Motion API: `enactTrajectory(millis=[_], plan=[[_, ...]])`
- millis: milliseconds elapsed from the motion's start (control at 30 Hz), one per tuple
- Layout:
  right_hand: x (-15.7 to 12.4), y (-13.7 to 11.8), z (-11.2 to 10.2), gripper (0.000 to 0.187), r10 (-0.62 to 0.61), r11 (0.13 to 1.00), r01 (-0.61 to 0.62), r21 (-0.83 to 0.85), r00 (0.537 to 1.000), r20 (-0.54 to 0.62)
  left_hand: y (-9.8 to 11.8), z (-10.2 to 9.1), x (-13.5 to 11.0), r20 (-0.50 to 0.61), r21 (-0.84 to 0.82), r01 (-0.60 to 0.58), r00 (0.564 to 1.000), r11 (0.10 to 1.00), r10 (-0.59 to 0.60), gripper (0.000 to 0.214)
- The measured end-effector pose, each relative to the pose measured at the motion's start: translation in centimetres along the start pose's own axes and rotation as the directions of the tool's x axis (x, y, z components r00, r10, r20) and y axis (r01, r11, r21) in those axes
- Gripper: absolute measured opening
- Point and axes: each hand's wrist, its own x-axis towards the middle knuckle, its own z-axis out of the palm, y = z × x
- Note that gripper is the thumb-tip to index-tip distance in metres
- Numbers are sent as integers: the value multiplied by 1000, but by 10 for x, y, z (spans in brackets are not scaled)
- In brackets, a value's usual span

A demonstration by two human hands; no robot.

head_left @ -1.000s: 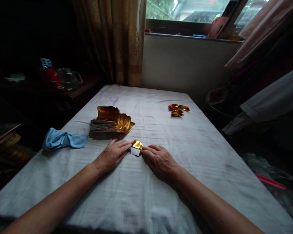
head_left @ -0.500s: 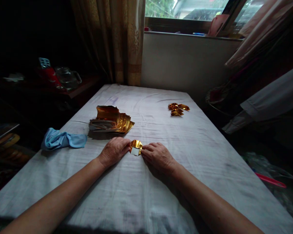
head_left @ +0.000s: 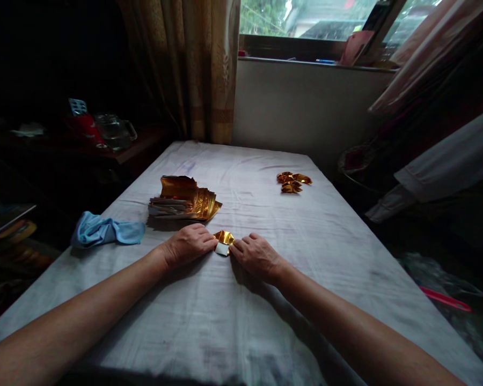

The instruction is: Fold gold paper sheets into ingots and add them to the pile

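Note:
A small folded piece of gold foil paper (head_left: pixel 224 237), with a white patch on its near side, lies between my two hands on the white cloth. My left hand (head_left: pixel 191 244) pinches its left edge, fingers closed. From the other side my right hand (head_left: pixel 255 256) grips the right edge, thumb and fingers pressed together. Beyond my left hand sits a fanned stack of gold foil sheets (head_left: pixel 179 195), some showing grey-white edges. Several folded gold foil pieces (head_left: pixel 292 182) are grouped at the far right of the table.
A crumpled blue cloth (head_left: pixel 107 230) lies on the left side of the cloth-covered table (head_left: pixel 241 321). A glass mug (head_left: pixel 113 131) and a red container (head_left: pixel 84 128) stand on a dark side table. Clothes (head_left: pixel 451 155) hang at the right.
The white patch of the foil paper looks tilted and shorter than before. Both hands have shifted slightly, still holding its edges. The view has tipped a little.

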Motion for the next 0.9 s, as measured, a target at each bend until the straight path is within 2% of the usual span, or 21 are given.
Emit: enactTrajectory(millis=[200,433,667,900], plan=[[-1,-1,-1,20,59,998,-59,21,998,-21,-2,-3,3,74,31,-126,990,992,124,20],[10,6,-6,21,-99,995,100,-20,994,40,-6,-8,11,130,38,-195,973,980,188,21],[7,6,2,25,-109,993,108,-44,994,-21,-2,-4,10,126,41,-129,984,991,123,20],[3,6,22,21,3,1000,3,31,981,-193,0,-11,0,78,-57,-23,997,998,28,18]])
